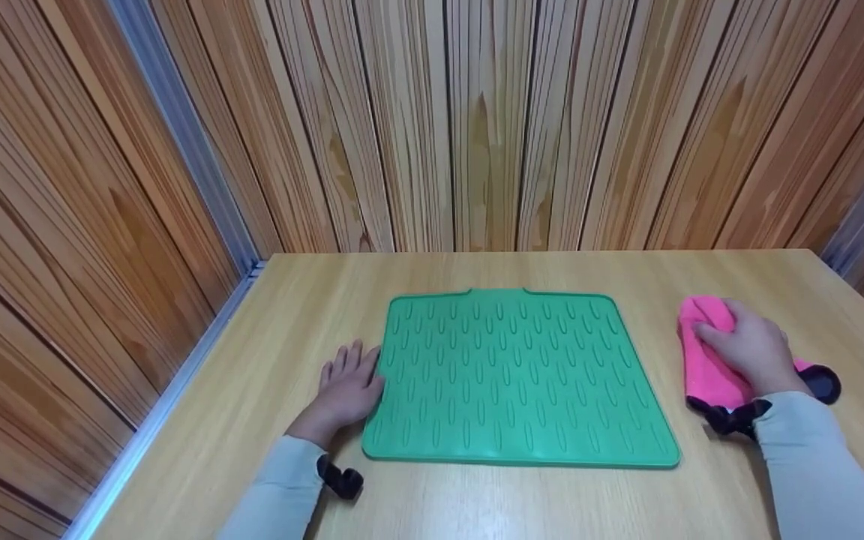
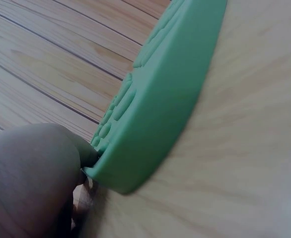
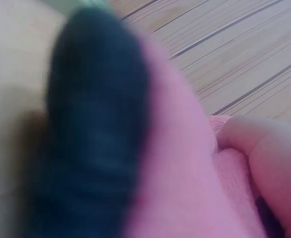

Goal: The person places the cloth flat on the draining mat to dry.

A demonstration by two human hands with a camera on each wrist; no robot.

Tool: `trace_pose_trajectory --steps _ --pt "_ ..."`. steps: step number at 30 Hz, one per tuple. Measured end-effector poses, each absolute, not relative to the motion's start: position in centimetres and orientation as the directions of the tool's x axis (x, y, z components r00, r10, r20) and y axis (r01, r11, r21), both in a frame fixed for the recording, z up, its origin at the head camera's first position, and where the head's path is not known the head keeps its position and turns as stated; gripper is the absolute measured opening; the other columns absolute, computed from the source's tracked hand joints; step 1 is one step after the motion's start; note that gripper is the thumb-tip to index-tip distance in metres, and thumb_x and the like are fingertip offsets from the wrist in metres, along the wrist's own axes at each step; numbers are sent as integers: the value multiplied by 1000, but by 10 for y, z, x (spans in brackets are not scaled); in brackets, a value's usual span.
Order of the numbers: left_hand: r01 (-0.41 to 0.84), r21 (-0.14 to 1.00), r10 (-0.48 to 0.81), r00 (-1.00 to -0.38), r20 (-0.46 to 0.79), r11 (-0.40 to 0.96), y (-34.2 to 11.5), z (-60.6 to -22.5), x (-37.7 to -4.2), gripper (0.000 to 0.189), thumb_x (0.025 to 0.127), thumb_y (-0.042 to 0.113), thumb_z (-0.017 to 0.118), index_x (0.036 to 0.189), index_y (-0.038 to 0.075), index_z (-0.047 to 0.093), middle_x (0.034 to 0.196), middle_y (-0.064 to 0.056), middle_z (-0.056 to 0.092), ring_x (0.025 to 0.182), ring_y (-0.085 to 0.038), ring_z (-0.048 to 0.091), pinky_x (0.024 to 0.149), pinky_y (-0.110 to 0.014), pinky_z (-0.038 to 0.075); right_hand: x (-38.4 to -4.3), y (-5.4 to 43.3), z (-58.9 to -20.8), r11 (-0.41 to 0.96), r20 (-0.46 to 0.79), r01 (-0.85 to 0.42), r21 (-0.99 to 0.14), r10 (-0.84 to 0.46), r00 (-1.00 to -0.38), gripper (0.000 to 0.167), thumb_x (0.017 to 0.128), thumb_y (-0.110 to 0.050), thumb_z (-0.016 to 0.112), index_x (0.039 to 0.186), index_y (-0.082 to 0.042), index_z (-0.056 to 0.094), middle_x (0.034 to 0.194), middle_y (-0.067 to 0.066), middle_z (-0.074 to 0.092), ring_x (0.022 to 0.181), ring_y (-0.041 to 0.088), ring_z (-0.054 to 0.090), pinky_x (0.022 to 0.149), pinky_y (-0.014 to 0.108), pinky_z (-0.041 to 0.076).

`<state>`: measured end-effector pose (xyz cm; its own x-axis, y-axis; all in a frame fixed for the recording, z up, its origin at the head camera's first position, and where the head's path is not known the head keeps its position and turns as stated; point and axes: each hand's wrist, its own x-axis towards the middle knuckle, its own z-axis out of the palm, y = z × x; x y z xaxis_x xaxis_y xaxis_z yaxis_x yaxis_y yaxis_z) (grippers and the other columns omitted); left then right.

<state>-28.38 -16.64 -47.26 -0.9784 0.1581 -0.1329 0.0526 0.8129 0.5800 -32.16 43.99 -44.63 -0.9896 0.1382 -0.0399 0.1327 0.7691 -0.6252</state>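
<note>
A green mat (image 1: 511, 375) with rows of raised oval bumps and a small tab at its far side lies on the wooden table. At its left edge, my left hand (image 1: 348, 386) rests with the fingers extended and the thumb side right at the mat. The left wrist view shows the thumb (image 2: 34, 168) beside the corner of the mat's thick rim (image 2: 155, 109). To the right of the mat, my right hand (image 1: 758, 352) grips a soft pink cloth item (image 1: 709, 352) with black ends. In the right wrist view its blurred dark end (image 3: 96, 124) fills much of the picture.
The light wooden table (image 1: 477, 502) reaches back to a wood-plank wall (image 1: 484, 127). Another plank wall (image 1: 49, 225) with a metal strip along its base stands at the left. Black wrist mounts (image 1: 340, 480) sit on both pale sleeves.
</note>
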Motion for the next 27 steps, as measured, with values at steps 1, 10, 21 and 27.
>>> trace_pose_trajectory --steps 1,10,21,27 --pt "55 578 159 -979 -131 814 -166 -473 -284 67 118 30 38 179 7 26 190 -26 4 178 -50 -6 142 -69 -6 -321 439 -444 771 -21 124 -625 141 -990 96 114 -57 55 175 7 19 163 46 40 130 58 48 106 70 46" --pt "79 557 158 -983 -94 827 -168 -482 -288 68 116 31 39 179 7 28 189 -27 8 177 -52 -2 142 -71 -2 -317 428 -425 739 72 73 -670 162 -984 91 114 -57 55 172 8 29 153 41 53 123 49 58 85 35 52" --pt "81 557 165 -981 -101 827 -169 -484 -290 68 117 31 39 179 6 26 190 -27 6 177 -52 -3 141 -72 -2 -313 416 -406 710 126 55 -702 200 -972 81 113 -55 58 166 4 41 139 32 60 110 37 62 70 18 50" --pt "73 561 161 -981 -110 825 -168 -482 -290 68 117 31 37 179 7 26 190 -26 5 178 -51 -4 141 -72 -2 -310 409 -399 724 163 48 -688 218 -962 71 112 -55 60 154 1 50 119 20 60 93 24 58 67 24 52"
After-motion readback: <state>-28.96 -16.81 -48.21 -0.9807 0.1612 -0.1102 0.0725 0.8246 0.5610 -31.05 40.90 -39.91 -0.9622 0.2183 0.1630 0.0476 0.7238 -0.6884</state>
